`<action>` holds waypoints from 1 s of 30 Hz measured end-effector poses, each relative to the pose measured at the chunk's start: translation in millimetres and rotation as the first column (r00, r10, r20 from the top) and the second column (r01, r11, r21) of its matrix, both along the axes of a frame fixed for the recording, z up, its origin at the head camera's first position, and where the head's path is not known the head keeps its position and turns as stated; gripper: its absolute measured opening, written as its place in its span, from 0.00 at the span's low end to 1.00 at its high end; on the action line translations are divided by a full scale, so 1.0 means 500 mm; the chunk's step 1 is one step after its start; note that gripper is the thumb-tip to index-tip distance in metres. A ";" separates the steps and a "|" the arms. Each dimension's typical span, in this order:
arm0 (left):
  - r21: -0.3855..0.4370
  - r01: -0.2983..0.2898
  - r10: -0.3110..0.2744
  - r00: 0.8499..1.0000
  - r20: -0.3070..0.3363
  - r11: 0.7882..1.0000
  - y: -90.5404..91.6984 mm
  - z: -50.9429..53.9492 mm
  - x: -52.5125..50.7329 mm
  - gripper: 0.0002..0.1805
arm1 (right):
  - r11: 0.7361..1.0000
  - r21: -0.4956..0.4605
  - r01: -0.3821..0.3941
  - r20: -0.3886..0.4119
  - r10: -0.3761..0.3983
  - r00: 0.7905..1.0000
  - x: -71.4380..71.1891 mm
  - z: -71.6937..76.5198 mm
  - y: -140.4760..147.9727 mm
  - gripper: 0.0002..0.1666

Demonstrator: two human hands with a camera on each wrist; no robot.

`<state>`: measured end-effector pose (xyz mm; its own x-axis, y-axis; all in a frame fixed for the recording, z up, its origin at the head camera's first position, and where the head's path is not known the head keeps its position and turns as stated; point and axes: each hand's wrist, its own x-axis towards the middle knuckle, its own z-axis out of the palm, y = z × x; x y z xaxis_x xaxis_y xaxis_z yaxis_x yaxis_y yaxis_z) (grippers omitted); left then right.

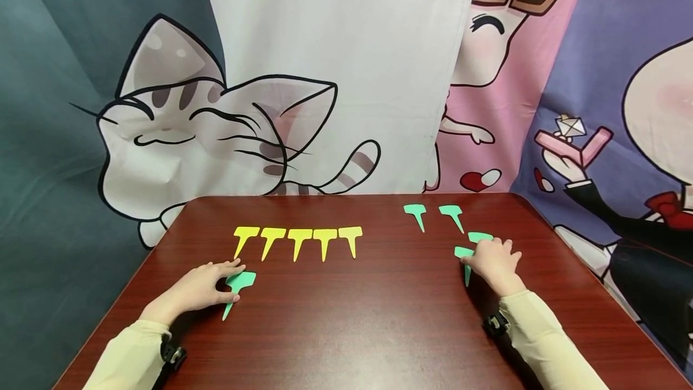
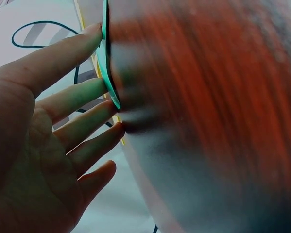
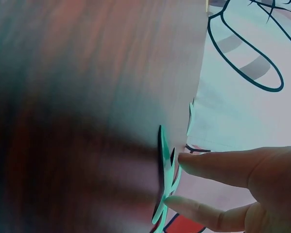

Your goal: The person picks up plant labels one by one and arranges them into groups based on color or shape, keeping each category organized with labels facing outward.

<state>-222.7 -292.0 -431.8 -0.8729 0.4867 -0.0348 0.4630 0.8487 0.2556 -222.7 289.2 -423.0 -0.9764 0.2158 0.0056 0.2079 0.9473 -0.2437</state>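
My left hand point(image 1: 203, 287) rests beside a green T-shaped plant label point(image 1: 241, 281) on the left of the table. Its thumb touches the stem and its fingertips reach the broad head; the left wrist view shows the fingers fairly straight along the label point(image 2: 105, 63). On the right side, my right hand point(image 1: 495, 265) touches a green plant label point(image 1: 467, 274) with thumb and finger tips. Those tips stand apart against the label point(image 3: 164, 160) in the right wrist view. Another green plant label point(image 1: 479, 236) lies just behind, partly covered by this hand.
Several yellow plant labels point(image 1: 300, 235) lie in a row at the middle left, stems toward me. Two more green labels, one left point(image 1: 415, 209) and one right point(image 1: 450, 210), lie near the back edge. A cartoon-printed cloth point(image 1: 346, 29) hangs behind the brown table point(image 1: 346, 330).
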 end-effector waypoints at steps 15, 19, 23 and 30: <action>0.004 0.000 0.000 1.000 0.000 1.000 0.001 -0.002 0.000 0.37 | 0.999 0.025 0.040 0.059 -0.042 0.997 0.000 -0.001 0.006 0.37; 0.005 0.002 -0.002 1.000 -0.005 1.000 0.001 -0.002 0.000 0.37 | 0.999 0.002 0.039 0.073 -0.039 0.997 0.000 0.001 0.006 0.36; 0.007 0.001 -0.001 1.000 -0.003 1.000 0.001 -0.002 0.001 0.37 | 0.999 -0.019 0.028 0.066 -0.027 0.997 -0.003 0.000 0.006 0.34; 0.007 -0.003 0.003 1.000 -0.003 1.000 0.002 -0.001 0.002 0.37 | 0.999 -0.045 0.014 0.045 -0.012 0.999 -0.008 -0.001 0.008 0.32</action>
